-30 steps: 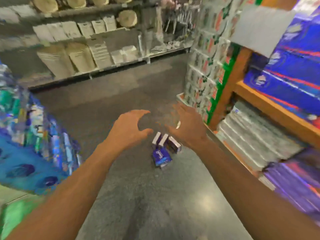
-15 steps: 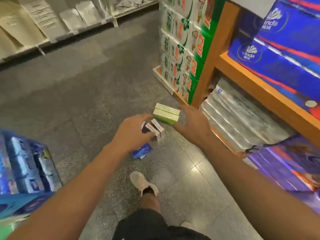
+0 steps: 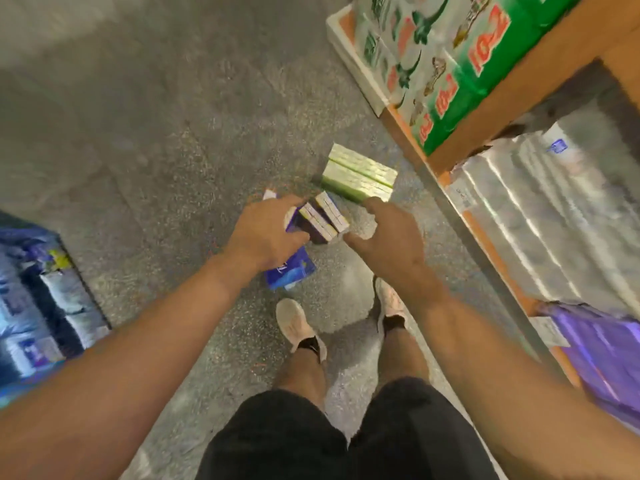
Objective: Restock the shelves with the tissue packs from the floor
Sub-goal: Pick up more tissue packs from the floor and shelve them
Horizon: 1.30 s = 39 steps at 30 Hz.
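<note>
A bundle of purple-and-white tissue packs (image 3: 323, 218) stands on the grey floor between my hands. My left hand (image 3: 266, 237) curls around the bundle's left end, thumb below and fingers above. My right hand (image 3: 384, 233) hovers at the bundle's right side with fingers spread, its thumb tip at the near corner and floor showing inside the palm. A blue tissue pack (image 3: 289, 271) lies flat, partly under my left hand. A pair of green tissue packs (image 3: 358, 174) lies just beyond, touching my right index finger.
The wooden shelf unit (image 3: 512, 98) runs along the right, holding clear-wrapped white rolls (image 3: 540, 216), purple packs (image 3: 602, 348) and green-and-white stacked packs (image 3: 433, 57). A blue display of wrapped packs (image 3: 38, 306) stands at the left. My feet (image 3: 294, 323) stand just behind the packs.
I have bent lower and the view has tilted down to the floor. Both hands have dropped onto the purple packs, and my left hand has closed around their left end.
</note>
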### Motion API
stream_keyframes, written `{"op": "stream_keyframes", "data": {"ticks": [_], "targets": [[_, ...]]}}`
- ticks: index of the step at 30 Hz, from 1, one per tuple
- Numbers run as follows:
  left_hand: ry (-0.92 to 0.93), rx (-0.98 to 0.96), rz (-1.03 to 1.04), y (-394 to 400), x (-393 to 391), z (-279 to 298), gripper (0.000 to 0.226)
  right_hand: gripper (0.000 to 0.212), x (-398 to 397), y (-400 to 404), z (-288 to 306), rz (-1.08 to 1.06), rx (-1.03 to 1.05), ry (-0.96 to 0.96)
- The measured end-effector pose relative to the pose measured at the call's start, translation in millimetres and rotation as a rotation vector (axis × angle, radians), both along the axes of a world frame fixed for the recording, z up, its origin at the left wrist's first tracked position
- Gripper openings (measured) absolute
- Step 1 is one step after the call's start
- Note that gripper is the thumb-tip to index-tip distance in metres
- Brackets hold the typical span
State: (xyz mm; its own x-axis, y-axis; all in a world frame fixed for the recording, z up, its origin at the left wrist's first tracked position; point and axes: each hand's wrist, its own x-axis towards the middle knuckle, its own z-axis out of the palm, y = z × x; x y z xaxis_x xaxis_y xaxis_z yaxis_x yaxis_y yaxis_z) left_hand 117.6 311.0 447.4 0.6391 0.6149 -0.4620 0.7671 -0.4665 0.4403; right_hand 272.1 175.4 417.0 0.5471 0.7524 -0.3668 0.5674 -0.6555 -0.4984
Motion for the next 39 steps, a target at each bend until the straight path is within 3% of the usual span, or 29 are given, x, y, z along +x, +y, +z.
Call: {"op": "stream_keyframes", "data": {"ticks": [6, 11, 18, 21, 23, 27, 34, 39], "targets": [[0.095, -0.065, 0.243, 21.8, 0.3, -200.8, 0.050, 0.053, 1.2, 54.8, -190.7, 0.112, -0.136, 0.112], [0.197, -0.172, 0.497, 9.3, -29.4, -384.3, 0.053, 0.045, -49.3, 79.0, -356.5, 0.228, -0.269, 0.190], [0.267, -0.132, 0.811, -4.6, -110.3, -550.5, 0.084, 0.049, -120.1, 76.0, -518.3, 0.165, -0.357, 0.267], [0.214, -0.188, 0.952, 3.9, -132.1, -585.4, 0.109, 0.070, -132.9, 78.0, -562.5, 0.091, -0.344, 0.276], [0.114, -0.349, 1.132, 9.1, -140.2, -601.7, 0.116, 0.093, -137.4, 82.6, -576.1, 0.001, -0.326, 0.354], [-0.168, -0.690, 1.373, 4.5, -141.1, -614.5, 0.075, 0.109, -142.4, 94.5, -586.6, -0.076, -0.359, 0.467], [-0.308, -0.857, 1.451, -14.8, -144.8, -609.3, 0.069, 0.088, -147.8, 77.9, -580.7, -0.163, -0.355, 0.515], [-0.292, -0.797, 1.453, -25.8, -156.1, -576.9, 0.066, 0.066, -156.1, 67.2, -547.0, -0.151, -0.290, 0.580]]}}
